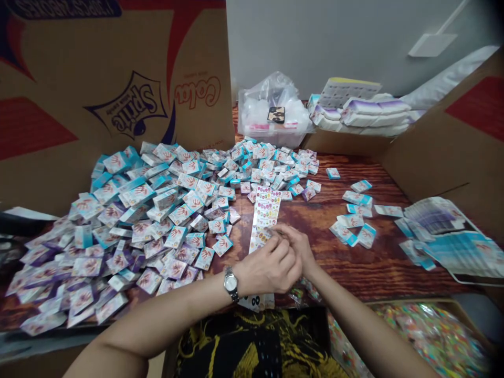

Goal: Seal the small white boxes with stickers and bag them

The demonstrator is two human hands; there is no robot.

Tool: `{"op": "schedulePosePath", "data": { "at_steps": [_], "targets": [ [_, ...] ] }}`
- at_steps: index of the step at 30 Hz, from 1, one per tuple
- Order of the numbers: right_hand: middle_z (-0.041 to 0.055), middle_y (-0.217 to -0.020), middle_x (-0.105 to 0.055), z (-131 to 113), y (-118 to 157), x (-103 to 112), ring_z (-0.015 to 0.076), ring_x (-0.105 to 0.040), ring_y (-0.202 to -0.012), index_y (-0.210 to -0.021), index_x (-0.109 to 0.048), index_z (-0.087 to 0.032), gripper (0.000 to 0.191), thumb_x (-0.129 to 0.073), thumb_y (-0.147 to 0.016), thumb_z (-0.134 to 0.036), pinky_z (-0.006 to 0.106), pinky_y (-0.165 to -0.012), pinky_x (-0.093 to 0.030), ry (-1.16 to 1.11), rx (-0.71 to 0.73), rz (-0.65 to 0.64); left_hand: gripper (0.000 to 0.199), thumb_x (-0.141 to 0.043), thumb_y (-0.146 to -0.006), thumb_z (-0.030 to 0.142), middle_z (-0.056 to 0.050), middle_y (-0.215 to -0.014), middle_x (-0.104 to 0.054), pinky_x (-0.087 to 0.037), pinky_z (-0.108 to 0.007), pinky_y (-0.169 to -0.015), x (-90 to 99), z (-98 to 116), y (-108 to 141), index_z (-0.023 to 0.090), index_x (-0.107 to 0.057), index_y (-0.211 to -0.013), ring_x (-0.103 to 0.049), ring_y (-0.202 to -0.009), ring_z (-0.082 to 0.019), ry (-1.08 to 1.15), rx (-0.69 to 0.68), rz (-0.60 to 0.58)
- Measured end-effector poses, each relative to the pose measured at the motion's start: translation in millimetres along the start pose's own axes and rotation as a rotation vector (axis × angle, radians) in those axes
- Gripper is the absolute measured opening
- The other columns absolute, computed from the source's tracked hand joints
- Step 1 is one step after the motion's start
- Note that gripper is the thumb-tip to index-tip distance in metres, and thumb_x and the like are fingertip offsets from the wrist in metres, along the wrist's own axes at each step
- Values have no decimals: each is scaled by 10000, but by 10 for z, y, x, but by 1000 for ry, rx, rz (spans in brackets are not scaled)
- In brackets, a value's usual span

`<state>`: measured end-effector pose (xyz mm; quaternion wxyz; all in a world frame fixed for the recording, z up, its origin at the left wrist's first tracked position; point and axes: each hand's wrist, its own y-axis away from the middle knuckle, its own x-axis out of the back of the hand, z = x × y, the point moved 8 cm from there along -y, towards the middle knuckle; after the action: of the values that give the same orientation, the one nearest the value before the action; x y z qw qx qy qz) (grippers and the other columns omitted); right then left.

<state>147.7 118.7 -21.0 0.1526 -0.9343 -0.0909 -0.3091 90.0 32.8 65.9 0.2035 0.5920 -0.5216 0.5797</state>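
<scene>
My left hand (271, 264), with a silver watch on its wrist, is over a long white strip of round coloured stickers (266, 210). Its fingers are curled and pressed together. My right hand (295, 244) meets it from the right, fingers bent in and touching the left hand. Whatever the fingertips pinch is too small or hidden to name. The strip runs under both hands to the table's front edge. To the left and behind lies a large heap of small white boxes (181, 212) with blue or purple sides.
A few loose boxes (350, 220) lie on the right, beside stacks of flat cartons (464, 247). Tall cardboard boxes (157, 52) stand at the left and right. Behind is a plastic tub (271, 137) with a phone on it. Colourful packets (429, 331) fill a box at lower right.
</scene>
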Motion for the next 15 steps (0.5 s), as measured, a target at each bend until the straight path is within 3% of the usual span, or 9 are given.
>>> {"op": "schedulePosePath", "data": {
  "at_steps": [2, 5, 7, 9, 12, 15],
  "targets": [
    [1, -793, -686, -37, -48, 164, 150, -629, -622, -951, -659, -204, 228, -493, -885, -346, 243, -580, -493, 9, -36, 30, 279, -403, -893, 143, -124, -887, -638, -470, -410, -783, 22, 16, -1, 38, -560, -1098, -595, -875, -247, 61, 12, 15],
    [16, -839, -701, -186, -136, 462, 151, -646, -652, -992, -647, -193, 235, -494, -902, -346, 238, -622, -498, 60, -4, 112, 263, -376, -900, 116, -74, -771, -618, -471, -318, -635, -44, -40, 22, 81, -580, -1063, -581, -759, -199, 274, 144, -50],
    [34, -893, -704, -336, -168, 687, 170, -662, -743, -1007, -640, -189, 214, -496, -906, -313, 263, -697, -513, 112, 59, 206, 250, -382, -919, 178, -69, -759, -620, -469, -314, -639, -147, -149, 80, 119, -607, -1009, -576, -753, -194, 558, 342, -92],
    [45, -928, -703, -527, -135, 891, 181, -666, -808, -1021, -632, -191, 182, -517, -897, -258, 287, -752, -523, 177, 153, 307, 296, -381, -936, 312, -81, -796, -635, -480, -324, -670, -307, -288, 200, 139, -616, -987, -586, -750, -189, 1024, 633, -68],
    [62, -982, -699, -931, 68, 953, 189, -656, -905, -1054, -616, -204, 213, -564, -856, -146, 332, -842, -523, 235, 450, 287, 486, -297, -922, 525, -109, -915, -643, -507, -333, -658, -581, -376, 391, 153, -559, -1091, -618, -753, -189, 1906, 1074, 137],
    [80, -989, -704, -1280, 414, 718, 186, -643, -950, -1035, -622, -180, 207, -547, -856, -106, 362, -903, -508, 271, 750, 89, 516, -366, -881, 582, -112, -962, -646, -515, -348, -711, -694, -431, 421, 152, -531, -1115, -642, -804, -206, 2436, 1266, 418]
  ]
}}
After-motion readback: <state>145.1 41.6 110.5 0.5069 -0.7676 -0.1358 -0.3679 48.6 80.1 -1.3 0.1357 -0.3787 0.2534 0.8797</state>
